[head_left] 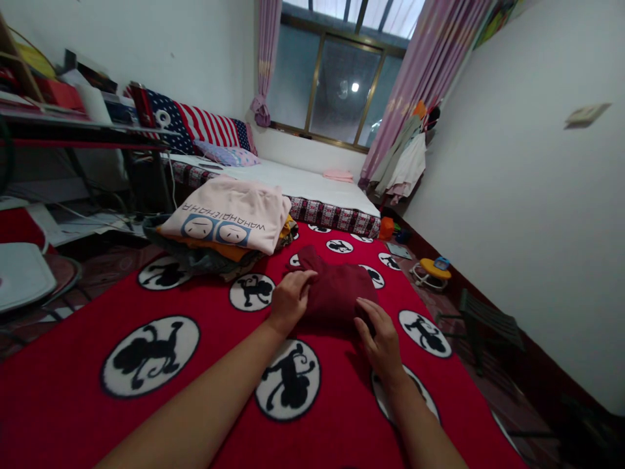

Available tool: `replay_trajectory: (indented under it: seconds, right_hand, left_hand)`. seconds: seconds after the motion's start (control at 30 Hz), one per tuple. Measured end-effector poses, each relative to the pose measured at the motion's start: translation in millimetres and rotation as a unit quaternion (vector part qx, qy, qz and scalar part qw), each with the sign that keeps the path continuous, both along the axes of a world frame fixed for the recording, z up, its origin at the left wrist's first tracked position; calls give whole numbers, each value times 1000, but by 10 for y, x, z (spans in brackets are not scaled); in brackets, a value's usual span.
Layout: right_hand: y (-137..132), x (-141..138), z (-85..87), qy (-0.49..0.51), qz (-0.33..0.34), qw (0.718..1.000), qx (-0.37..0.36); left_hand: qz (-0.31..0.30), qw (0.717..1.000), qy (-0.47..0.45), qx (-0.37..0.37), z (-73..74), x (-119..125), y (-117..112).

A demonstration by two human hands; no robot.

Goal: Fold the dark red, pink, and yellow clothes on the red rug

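A dark maroon garment (336, 296), folded into a small bundle, lies in front of me on a red blanket (215, 365) printed with black monkeys in white circles. My left hand (291, 299) is at the bundle's left side, its fingers closed on the cloth. At the near right corner, my right hand (379, 335) rests with fingers against the garment and a gap between them and the thumb. To the left sits a pile of folded clothes, topped by a pale pink shirt (229, 208) with lettering and a blue cartoon-eye print.
A low bed with a white sheet (288, 172) stands beyond the blanket. On the left are a cluttered desk (97, 133) and a white chair seat (22, 277). On the right are a yellow stool (435, 269), a dark folding stool (491, 319) and the wall.
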State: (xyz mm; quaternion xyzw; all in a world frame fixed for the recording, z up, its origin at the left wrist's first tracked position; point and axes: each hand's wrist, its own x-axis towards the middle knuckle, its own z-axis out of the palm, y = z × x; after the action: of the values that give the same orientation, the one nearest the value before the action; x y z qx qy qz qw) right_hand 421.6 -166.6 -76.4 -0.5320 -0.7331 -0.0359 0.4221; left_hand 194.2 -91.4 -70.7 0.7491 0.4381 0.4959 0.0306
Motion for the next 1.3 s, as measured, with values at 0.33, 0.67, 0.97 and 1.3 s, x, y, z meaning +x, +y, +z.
replay_trajectory:
  seconds: [0.33,0.67,0.97,1.3]
  right_hand:
    - [35,-421,36,20,-32,995,-88]
    - [16,-557,114,-142,-70,984,-80]
    - [197,-1180,715,-173,-162,940,-246]
    - [852,-332,1144,-42,-121,957,-261]
  left_hand:
    - [-70,984,161,22,38,262,-299]
    - [-235,823,-431,-287,278,57,106]
    - [-334,767,-408,-366,423,64,11]
    - [-124,892,-315,-300,-40,-111,242]
